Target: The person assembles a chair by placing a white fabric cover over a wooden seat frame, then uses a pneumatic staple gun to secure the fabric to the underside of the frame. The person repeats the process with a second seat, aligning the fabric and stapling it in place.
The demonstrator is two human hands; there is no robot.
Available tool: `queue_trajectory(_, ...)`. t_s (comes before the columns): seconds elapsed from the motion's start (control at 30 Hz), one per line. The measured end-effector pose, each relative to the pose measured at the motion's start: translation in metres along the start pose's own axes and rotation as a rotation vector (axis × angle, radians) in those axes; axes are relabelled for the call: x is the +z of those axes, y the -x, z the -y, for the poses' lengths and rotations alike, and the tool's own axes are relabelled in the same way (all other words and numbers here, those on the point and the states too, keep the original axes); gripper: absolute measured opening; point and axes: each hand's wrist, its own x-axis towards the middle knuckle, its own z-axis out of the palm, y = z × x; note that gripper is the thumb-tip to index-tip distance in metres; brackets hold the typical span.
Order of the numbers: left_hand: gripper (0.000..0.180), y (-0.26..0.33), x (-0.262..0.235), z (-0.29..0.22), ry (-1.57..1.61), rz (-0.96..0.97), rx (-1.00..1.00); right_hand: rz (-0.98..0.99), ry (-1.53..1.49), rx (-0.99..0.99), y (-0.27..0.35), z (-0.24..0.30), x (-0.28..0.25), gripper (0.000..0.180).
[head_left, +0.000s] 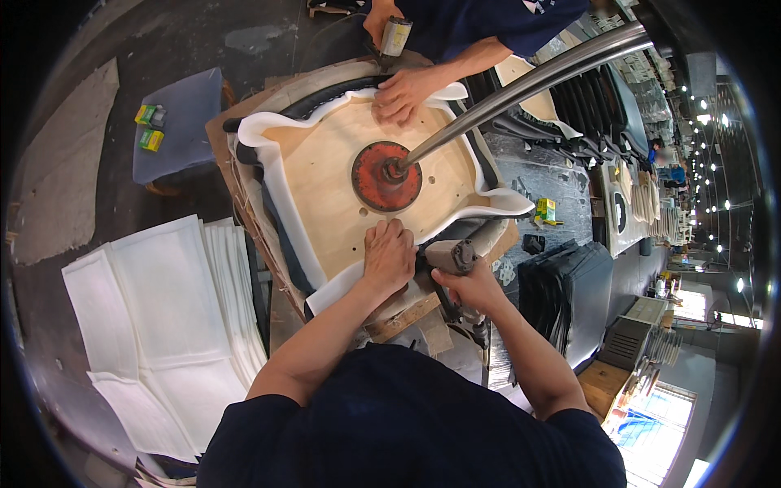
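Observation:
A plywood seat board lies under a red round press plate on a slanting metal rod. White padding and a dark cover wrap up around the board's edges. My left hand, fingers curled, grips the white padding at the near edge and presses on the board. My right hand is wrapped round the handle of a pneumatic staple gun; its nose is at the near edge, beside my left hand. Whether it touches the cover cannot be made out.
Across the board, a co-worker's hand presses the far edge; their other hand holds a staple gun. White padding sheets are stacked at left, near a plastic-covered stool with small boxes. Dark covers are piled at right.

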Motion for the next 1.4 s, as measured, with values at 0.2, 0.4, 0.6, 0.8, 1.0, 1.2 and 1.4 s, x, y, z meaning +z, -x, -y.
queue_trajectory(0.2, 0.013, 0.003, 0.0, 0.005, 0.044, -0.031, 0.029, -0.068, 0.09, 0.109, -0.004, 0.012, 0.008, 0.044)
queue_trajectory(0.4, 0.057, 0.023, -0.021, -0.003, -0.036, -0.022, -0.036, -0.066, 0.093, 0.061, -0.006, 0.015, 0.007, 0.04)
queue_trajectory(0.6, 0.098, 0.032, -0.02, -0.007, -0.144, 0.082, -0.155, -0.007, -0.077, -0.008, 0.004, -0.004, 0.004, 0.036)
queue_trajectory(0.8, 0.093, 0.031, -0.015, -0.007, -0.181, 0.069, -0.179, 0.029, -0.031, -0.004, 0.007, 0.004, 0.01, 0.035)
queue_trajectory(1.0, 0.091, 0.035, -0.018, -0.006, -0.13, 0.068, -0.192, 0.015, -0.005, 0.081, 0.001, 0.015, 0.017, 0.034)
queue_trajectory(1.2, 0.089, 0.031, -0.018, -0.004, -0.136, 0.054, -0.175, -0.011, 0.034, 0.081, -0.006, 0.025, 0.02, 0.034)
queue_trajectory(1.4, 0.082, 0.033, -0.025, 0.004, -0.025, 0.101, -0.164, 0.005, -0.098, 0.024, 0.004, -0.001, 0.019, 0.032)
